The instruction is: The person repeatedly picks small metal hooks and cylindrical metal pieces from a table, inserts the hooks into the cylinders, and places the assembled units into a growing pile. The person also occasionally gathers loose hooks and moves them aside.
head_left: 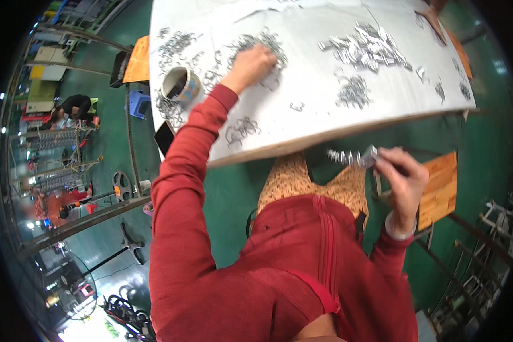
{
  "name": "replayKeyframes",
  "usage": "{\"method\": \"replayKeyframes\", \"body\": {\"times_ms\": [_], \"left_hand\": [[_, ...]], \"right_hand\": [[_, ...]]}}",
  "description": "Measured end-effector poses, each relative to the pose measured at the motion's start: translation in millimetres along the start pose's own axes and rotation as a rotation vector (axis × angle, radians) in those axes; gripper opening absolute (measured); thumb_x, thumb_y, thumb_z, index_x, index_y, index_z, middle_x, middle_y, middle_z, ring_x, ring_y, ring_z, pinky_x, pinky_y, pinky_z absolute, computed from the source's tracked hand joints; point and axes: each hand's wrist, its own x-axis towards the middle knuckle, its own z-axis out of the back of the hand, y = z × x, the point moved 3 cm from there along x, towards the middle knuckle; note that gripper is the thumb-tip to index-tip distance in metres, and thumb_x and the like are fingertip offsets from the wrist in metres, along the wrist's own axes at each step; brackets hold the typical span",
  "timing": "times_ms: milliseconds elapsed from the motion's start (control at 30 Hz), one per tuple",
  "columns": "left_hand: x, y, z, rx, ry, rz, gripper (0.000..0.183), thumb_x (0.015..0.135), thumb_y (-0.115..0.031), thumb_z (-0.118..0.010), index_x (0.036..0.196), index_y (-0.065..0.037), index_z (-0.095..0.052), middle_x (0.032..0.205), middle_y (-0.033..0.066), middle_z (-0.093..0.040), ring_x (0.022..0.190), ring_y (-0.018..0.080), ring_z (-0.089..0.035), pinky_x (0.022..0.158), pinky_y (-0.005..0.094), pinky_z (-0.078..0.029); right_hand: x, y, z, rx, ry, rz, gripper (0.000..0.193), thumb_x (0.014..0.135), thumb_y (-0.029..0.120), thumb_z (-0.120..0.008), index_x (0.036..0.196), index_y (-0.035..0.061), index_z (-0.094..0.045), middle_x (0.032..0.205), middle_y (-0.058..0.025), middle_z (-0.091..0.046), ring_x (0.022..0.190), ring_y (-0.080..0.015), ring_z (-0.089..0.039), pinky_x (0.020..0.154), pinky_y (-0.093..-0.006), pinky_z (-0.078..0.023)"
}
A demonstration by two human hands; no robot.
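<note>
- Blk phone (pixel 165 137): at L edge of table (pixel 302 62), nr front-L corner.
- Cup (pixel 193 91): nr L edge, dark item inside.
- L hand (pixel 253 65): fingertips down at pile of curved metal pcs (pixel 271 40), back from front edge; can't tell if gripping any.
- Silver pc w/ coiled strand (pixel 370 157): off table, just past front edge, pinched betw thumb & fingers of R hand (pixel 403 174).
- Flat silver pcs (pixel 367 48): heaped, R half, well back from front edge.
- Other person's hand (pixel 432 23): R edge, nr back.

Bare left grip (pixel 252 65) on loose pile of small grey curved metal hooks (pixel 246 44), flat white counter (pixel 305 62); bare right grip (pixel 399 171) pinching blocky shiny silver metal piece (pixel 370 156)
</note>
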Motion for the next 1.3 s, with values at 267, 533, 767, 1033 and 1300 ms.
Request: {"method": "replayKeyframes", "body": {"times_ms": [267, 533, 767, 1033, 1300], "left_hand": [[-12, 50, 21, -0.212, 0.019, 0.390, 0.022, 0.080, -0.021, -0.062, 0.100, -0.011, -0.060, 0.086, 0.0137, -0.063, 0.087, 0.0313, -0.060, 0.074, 0.0405, -0.048], [-30, -18, 0, -0.115, -0.039, 0.439, 0.024, 0.075, -0.021, -0.068, 0.096, -0.011, -0.061, 0.090, 0.0097, -0.055, 0.094, 0.0272, -0.054, 0.076, 0.0383, -0.050], [-27, -22, -14, -0.006, -0.165, 0.336, 0.017, 0.078, -0.020, -0.064, 0.090, -0.008, -0.060, 0.088, 0.0077, -0.053, 0.091, 0.0253, -0.055, 0.070, 0.0360, -0.050], [3, 64, 35, -0.309, -0.164, 0.626, 0.022, 0.077, -0.029, -0.069, 0.089, -0.011, -0.069, 0.080, 0.0122, -0.067, 0.078, 0.0267, -0.065, 0.071, 0.0376, -0.049], [-7, 26, 15, -0.242, 0.320, 0.684, 0.066, 0.061, -0.027, -0.079, 0.121, -0.017, -0.053, 0.122, 0.0252, -0.049, 0.106, 0.0431, -0.052, 0.086, 0.0453, -0.047]], "right_hand": [[0, 10, 3, 0.108, -0.018, 0.061, 0.018, 0.076, -0.010, -0.064, 0.093, -0.0057, -0.067, 0.080, -0.0070, -0.065, 0.069, -0.0098, -0.060, 0.061, -0.0202, -0.047], [-10, 7, 10, 0.121, -0.065, 0.049, 0.016, 0.076, -0.008, -0.065, 0.092, -0.0054, -0.067, 0.078, -0.0067, -0.065, 0.067, -0.0101, -0.059, 0.061, -0.0201, -0.047], [-11, 1, 11, 0.113, -0.055, 0.034, 0.016, 0.076, -0.010, -0.065, 0.091, -0.0068, -0.066, 0.077, -0.0073, -0.063, 0.067, -0.0112, -0.059, 0.062, -0.0206, -0.047], [-16, 5, 8, 0.108, -0.042, 0.124, 0.020, 0.072, -0.016, -0.063, 0.090, -0.0075, -0.065, 0.078, -0.0114, -0.063, 0.069, -0.0140, -0.059, 0.061, -0.0225, -0.047], [-14, 9, 12, 0.096, -0.013, 0.140, 0.021, 0.071, -0.017, -0.062, 0.090, -0.0078, -0.065, 0.078, -0.0130, -0.064, 0.068, -0.0158, -0.059, 0.060, -0.0237, -0.046]]}}
